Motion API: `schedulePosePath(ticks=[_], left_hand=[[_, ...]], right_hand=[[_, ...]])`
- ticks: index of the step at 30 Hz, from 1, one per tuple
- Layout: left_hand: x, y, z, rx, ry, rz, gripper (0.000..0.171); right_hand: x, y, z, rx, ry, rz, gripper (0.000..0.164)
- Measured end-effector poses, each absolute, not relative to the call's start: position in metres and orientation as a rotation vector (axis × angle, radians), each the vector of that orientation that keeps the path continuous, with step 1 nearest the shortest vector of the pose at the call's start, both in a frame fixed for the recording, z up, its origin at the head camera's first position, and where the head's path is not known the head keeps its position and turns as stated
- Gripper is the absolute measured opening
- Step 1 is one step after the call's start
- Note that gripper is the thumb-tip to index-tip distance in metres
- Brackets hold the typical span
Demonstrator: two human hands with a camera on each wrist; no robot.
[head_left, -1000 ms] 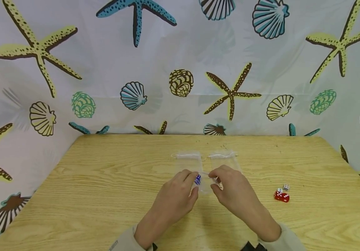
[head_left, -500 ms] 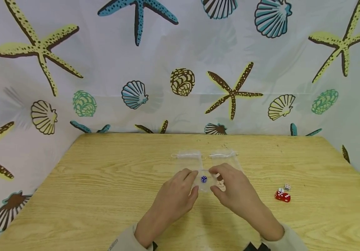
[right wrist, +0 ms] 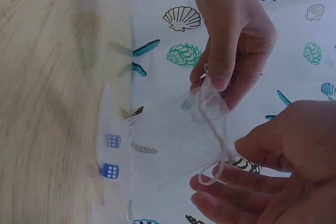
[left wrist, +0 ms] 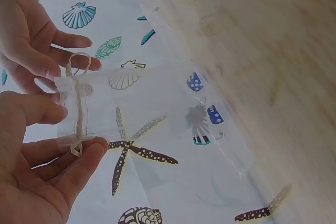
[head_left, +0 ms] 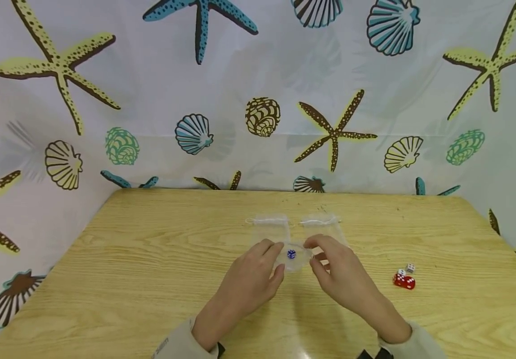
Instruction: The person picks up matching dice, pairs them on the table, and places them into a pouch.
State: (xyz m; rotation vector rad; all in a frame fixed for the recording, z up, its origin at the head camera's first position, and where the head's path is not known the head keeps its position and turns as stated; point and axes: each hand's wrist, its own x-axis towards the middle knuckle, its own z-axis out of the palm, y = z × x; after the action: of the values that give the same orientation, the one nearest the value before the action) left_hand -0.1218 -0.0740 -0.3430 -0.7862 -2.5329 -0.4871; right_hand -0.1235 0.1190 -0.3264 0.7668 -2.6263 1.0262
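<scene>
A see-through white drawstring bag (left wrist: pixel 152 114) hangs above the table between the hands, with a blue die (left wrist: pixel 195 81) and a second blue die (right wrist: pixel 110 171) at its bottom. My left hand (head_left: pixel 251 271) grips one side of the bag's mouth, its thumb in front and fingers behind in the left wrist view. My right hand (head_left: pixel 345 274) is at the other side of the mouth. In the right wrist view its thumb and fingers are spread apart beside the white cord loop (right wrist: pixel 211 182). Some of its fingertips are close to the cord; whether they touch it is unclear.
Two more sheer drawstring bags lie flat on the wooden table (head_left: pixel 150 249): a left one (head_left: pixel 269 230) and a right one (head_left: pixel 323 229). Red dice (head_left: pixel 403 281) and white dice (head_left: pixel 410 268) are grouped at the right. A shell-patterned cloth (head_left: pixel 222 164) surrounds the table.
The blue dice have shifted from beside my left fingertips to midway between the hands. My right hand has moved slightly rightward, its fingers loosening at the bag's mouth. The left hand stays almost in place.
</scene>
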Motion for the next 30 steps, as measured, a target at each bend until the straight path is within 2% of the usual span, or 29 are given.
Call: schedulePosePath(ticks=[3, 9, 13, 23, 30], left_hand=[[-0.122, -0.073, -0.342, -0.784, -2.551, -0.486, 0.034], [-0.121, -0.072, -0.342, -0.778, -2.576, -0.486, 0.034], [-0.122, -0.073, -0.342, -0.781, -2.573, -0.504, 0.033], [-0.128, -0.079, -0.345, -0.82, -2.511, -0.672, 0.029], [-0.133, -0.081, -0.345, -0.721, -2.471, -0.813, 0.032]], right_hand=[[-0.124, 0.12, -0.33, 0.708, -2.654, 1.126, 0.021], [-0.127, 0.123, -0.336, 0.693, -2.731, 1.216, 0.028], [-0.129, 0.124, -0.336, 0.723, -2.717, 1.235, 0.021], [-0.131, 0.128, -0.33, 0.52, -2.673, 1.242, 0.013], [-0.134, 0.132, -0.327, 0.475, -2.66, 1.21, 0.009]])
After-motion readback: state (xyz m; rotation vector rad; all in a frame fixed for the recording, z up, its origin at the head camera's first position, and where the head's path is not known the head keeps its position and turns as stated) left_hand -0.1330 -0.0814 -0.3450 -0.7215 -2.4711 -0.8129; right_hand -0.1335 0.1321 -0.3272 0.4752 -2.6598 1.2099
